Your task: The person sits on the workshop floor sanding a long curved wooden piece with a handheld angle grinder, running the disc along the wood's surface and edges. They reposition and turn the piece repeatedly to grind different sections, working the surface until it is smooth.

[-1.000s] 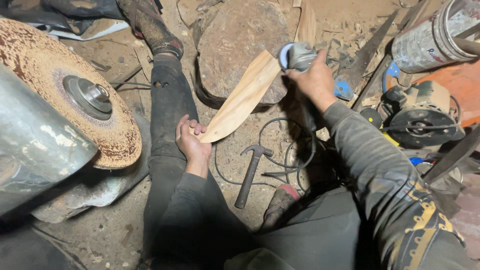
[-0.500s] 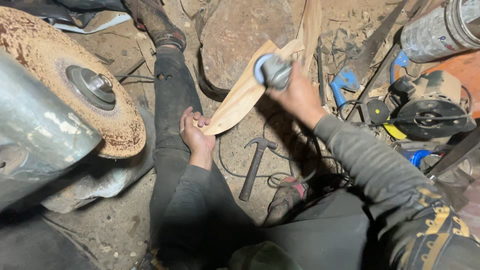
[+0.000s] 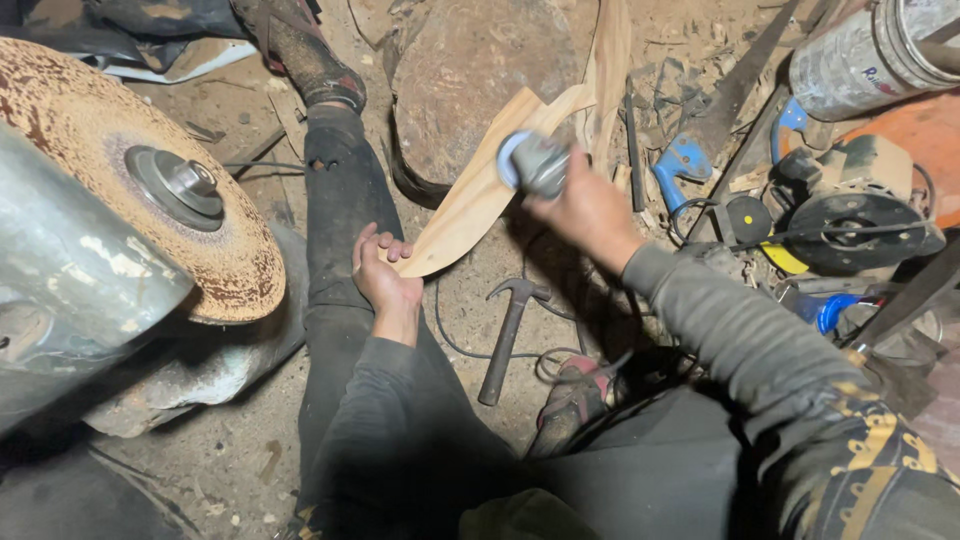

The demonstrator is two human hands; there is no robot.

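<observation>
The hammer [image 3: 512,335] lies on the ground between both legs (below the wooden blank [image 3: 478,190]).

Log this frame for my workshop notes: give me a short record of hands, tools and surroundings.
left hand: grips the near end of the wooden piece, resting on the leg
right hand: holds the grinder against the wooden piece
floor: hammer lies between the legs, by a cable
left side: large rusty disc on a machine
right side: blue tool, black saw
behind: big stone
</observation>
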